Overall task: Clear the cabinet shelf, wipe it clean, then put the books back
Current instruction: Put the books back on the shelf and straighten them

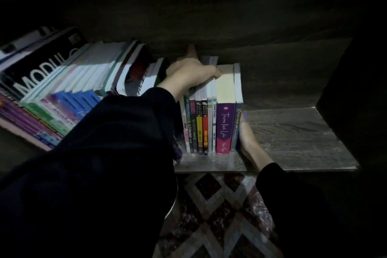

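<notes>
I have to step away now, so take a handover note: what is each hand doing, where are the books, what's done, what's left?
Left hand grips the tops of the upright books.
Right hand lies flat against the row's right end.
Leaning books stand further left.
Shelf is bare on the right.
Done: cannot tell.
Left: both book groups are on the shelf; wiping unconfirmed.

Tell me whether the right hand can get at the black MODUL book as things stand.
Probably not directly. The right hand presses the right end of the upright books, while the black MODUL book leans at the far left; those books and the left sleeve lie between them.
</notes>
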